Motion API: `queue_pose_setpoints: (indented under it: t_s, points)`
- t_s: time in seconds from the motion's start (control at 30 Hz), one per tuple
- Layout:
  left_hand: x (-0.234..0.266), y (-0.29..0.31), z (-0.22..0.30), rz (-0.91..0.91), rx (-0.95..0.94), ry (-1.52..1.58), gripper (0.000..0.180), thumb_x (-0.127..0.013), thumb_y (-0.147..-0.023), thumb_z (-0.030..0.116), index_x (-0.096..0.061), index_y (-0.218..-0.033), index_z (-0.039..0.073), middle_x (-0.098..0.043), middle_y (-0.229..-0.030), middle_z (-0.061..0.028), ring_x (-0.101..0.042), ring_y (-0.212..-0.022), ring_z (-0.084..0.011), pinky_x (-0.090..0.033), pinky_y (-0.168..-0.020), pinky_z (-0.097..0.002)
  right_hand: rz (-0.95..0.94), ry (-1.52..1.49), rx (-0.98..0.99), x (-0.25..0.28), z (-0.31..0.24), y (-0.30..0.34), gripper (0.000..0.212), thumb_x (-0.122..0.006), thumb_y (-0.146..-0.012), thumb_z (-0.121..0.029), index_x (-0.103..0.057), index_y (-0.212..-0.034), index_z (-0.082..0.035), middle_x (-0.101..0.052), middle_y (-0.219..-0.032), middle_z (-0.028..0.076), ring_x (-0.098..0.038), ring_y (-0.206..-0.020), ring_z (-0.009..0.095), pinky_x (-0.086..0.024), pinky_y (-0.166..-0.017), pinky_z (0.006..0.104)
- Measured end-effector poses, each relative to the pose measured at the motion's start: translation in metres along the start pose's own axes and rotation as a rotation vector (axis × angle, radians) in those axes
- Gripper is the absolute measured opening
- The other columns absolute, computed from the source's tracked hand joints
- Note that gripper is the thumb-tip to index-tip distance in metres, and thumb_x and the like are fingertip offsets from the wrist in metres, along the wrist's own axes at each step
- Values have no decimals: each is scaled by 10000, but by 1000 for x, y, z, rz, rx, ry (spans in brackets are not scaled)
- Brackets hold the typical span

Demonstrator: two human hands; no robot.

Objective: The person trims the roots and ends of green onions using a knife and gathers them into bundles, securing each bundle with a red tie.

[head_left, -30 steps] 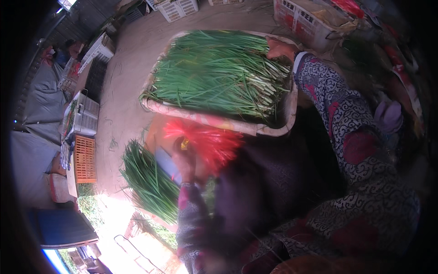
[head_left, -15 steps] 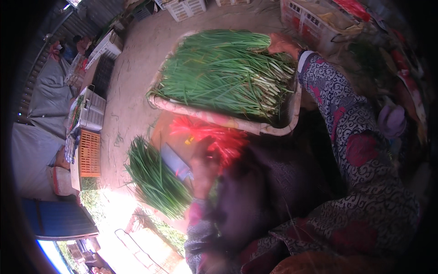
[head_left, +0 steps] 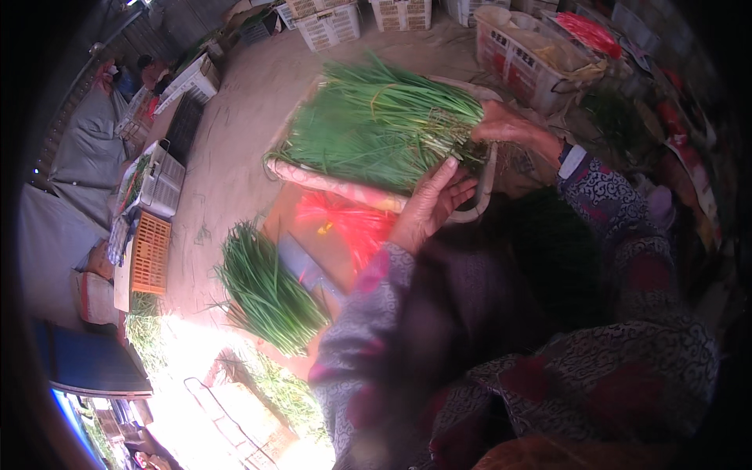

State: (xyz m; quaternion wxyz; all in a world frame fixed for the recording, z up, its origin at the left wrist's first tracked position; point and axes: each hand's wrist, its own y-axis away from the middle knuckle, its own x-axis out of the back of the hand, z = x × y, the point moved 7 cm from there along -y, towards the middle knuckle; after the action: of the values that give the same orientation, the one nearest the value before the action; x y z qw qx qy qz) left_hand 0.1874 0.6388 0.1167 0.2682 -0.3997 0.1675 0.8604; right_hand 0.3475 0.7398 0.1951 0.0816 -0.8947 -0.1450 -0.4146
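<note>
A padded, cloth-edged tray (head_left: 337, 178) holds a thick layer of long green chives (head_left: 352, 141) with whitish stem ends on the right. My right hand (head_left: 505, 124) is closed around the stem ends of a bunch of chives (head_left: 407, 92), raised over the tray's far right part. My left hand (head_left: 439, 196) is open, thumb up and fingers apart, at the tray's near right edge, just below the stem ends. A bundle of red plastic strips (head_left: 345, 223) lies in front of the tray. Left of it rests a separate pile of chives (head_left: 266, 290) beside a flat grey-blue piece (head_left: 301, 262).
White plastic crates (head_left: 329, 30) stand along the far side. A larger crate with red panels (head_left: 525, 66) is at the far right. An orange crate (head_left: 151, 252) and a grey-white crate (head_left: 160, 184) line the left. Bright sunlight washes out the lower left floor.
My left hand has left the red strips and moved up and right to the tray. My right hand has drawn nearer, lifting a bunch of chives. The view has shifted slightly.
</note>
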Motion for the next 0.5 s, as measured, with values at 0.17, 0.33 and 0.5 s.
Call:
queue_pose_setpoints:
  t_s: [0.17, 0.33, 0.5]
  points:
    - [32, 3, -3, 213, -144, 245, 661, -707, -885, 494, -500, -1350, 72, -578, -1314, -119, -537, -1228, -284, -438, -1044, -493, 265, 377, 89, -90, -46, 76, 430, -714, -698, -153, -523, -1019, 61, -625, -929, 300, -651, -825, 481, -535, -730, 543]
    - [34, 13, -10, 101, -266, 512, 509, -643, -926, 388, -562, -1270, 21, -671, -1150, -160, -644, -1061, -319, -505, -988, -473, 301, 481, 175, -110, -106, 125, 603, -718, -725, -168, -476, -1214, 90, -616, -997, 268, -666, -795, 432, -550, -705, 502]
    - [78, 64, 16, 271, -322, 317, 436, -635, -892, 305, -606, -1189, -13, -689, -1064, -181, -672, -961, -317, -556, -902, -455, 68, 211, 351, -123, -138, 135, 843, -777, -813, -283, -335, -1413, 109, -629, -1103, 264, -683, -950, 315, -549, -779, 373]
